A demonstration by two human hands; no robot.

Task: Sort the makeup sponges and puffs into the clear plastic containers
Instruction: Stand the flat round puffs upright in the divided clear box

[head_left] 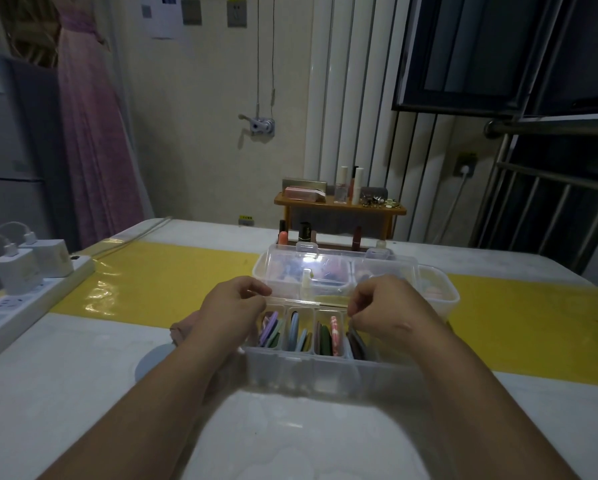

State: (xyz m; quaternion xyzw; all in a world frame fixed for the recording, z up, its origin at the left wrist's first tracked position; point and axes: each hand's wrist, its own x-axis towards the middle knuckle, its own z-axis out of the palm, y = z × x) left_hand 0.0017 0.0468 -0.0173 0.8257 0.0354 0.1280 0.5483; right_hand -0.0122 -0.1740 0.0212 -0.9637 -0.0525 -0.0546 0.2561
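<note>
Reaching over the near box (325, 375), both hands curl their fingers onto its thin clear far edge: left hand (231, 308) pinching at the left corner, right hand (389, 311) at the right. Flat puffs (326, 338) stand on edge in its compartments. A lidded box (290, 268) sits just behind on the table (82, 375).

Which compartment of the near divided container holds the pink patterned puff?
The third compartment from the left: the pink patterned puff stands on edge there beside dark green puffs; no other compartment shows that pattern.
</note>
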